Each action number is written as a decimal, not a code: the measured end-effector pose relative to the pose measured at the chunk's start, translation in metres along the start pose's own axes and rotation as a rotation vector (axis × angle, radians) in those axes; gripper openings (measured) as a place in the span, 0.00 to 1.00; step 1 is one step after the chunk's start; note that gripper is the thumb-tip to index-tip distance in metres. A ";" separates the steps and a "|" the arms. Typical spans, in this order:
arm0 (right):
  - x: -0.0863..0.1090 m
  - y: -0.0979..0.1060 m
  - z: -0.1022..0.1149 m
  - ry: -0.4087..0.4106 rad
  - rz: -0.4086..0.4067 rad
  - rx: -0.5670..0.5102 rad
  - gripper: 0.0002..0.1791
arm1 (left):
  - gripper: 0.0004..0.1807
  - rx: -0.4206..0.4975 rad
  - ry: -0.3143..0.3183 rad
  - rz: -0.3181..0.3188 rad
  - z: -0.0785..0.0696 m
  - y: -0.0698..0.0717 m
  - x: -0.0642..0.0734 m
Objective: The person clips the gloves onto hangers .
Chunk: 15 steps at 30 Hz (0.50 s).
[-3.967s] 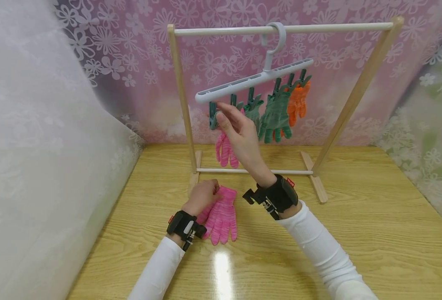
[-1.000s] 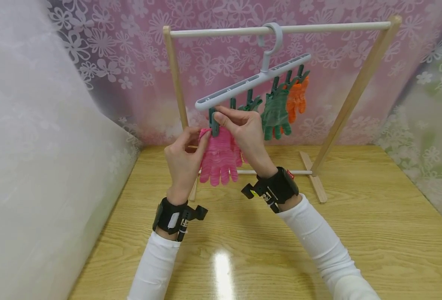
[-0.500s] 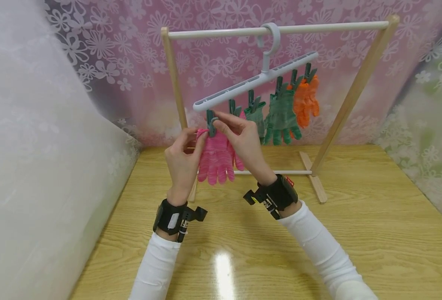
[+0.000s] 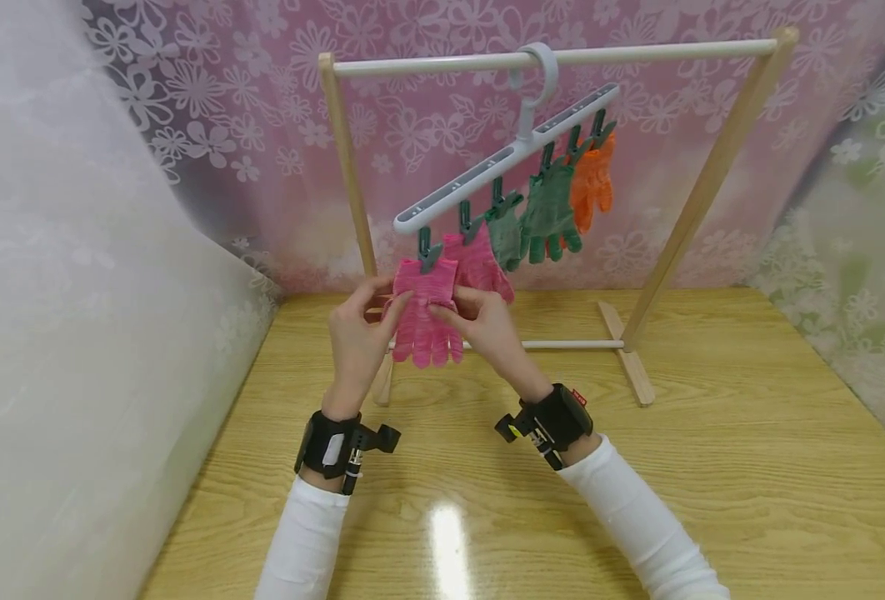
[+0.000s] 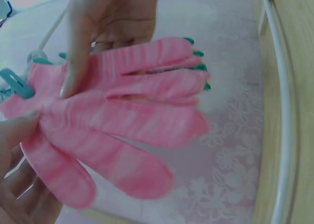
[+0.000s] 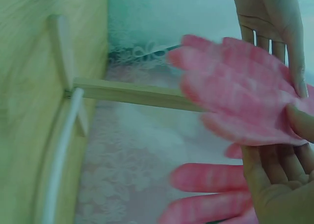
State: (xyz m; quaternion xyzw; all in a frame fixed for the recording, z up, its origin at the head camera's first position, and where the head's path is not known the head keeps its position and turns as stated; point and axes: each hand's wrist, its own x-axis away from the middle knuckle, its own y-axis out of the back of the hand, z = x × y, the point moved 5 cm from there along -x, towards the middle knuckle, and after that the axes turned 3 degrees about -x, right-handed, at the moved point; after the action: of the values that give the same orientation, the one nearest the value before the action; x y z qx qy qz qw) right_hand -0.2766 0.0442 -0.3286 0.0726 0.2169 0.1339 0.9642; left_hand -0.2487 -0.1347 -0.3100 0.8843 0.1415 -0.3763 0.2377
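A pink knit glove (image 4: pixel 425 333) hangs fingers down, its cuff in a dark green clip (image 4: pixel 428 255) at the near left end of a grey hanger (image 4: pixel 487 171). My left hand (image 4: pixel 358 333) pinches the glove's left edge below the cuff, thumb on the front. Opposite it, my right hand (image 4: pixel 493 329) pinches the right edge, thumb also on the front. In the left wrist view the glove (image 5: pixel 137 116) is spread between both thumbs, with the clip (image 5: pixel 18 83) at the cuff. Behind it hangs a second pink glove (image 4: pixel 483 271), partly covered by the first glove and my right hand.
Green gloves (image 4: pixel 551 208) and an orange glove (image 4: pixel 592 183) hang from clips farther along the hanger. The hanger hooks over the white bar (image 4: pixel 652 55) of a wooden rack standing on a wood-grain table (image 4: pixel 562 508). A pale floral sheet (image 4: pixel 150 350) rises at left.
The pink glove left the table and now hangs from the end clip. My right hand has let go of the clip and dropped to the glove; my left hand has slid below the cuff.
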 end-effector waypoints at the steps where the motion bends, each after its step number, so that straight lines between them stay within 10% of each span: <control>1: 0.001 -0.001 -0.003 0.002 0.007 0.012 0.10 | 0.14 -0.002 0.012 0.028 0.002 0.000 0.001; 15: 0.021 0.003 -0.038 -0.104 0.082 0.077 0.16 | 0.13 -0.080 0.133 0.279 0.035 0.009 0.024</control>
State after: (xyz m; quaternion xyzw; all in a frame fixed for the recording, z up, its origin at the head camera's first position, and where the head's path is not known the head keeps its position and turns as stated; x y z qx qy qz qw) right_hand -0.2758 0.0563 -0.3708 0.1254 0.1684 0.1607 0.9644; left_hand -0.2493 -0.1588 -0.3463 0.9081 0.0474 -0.2743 0.3127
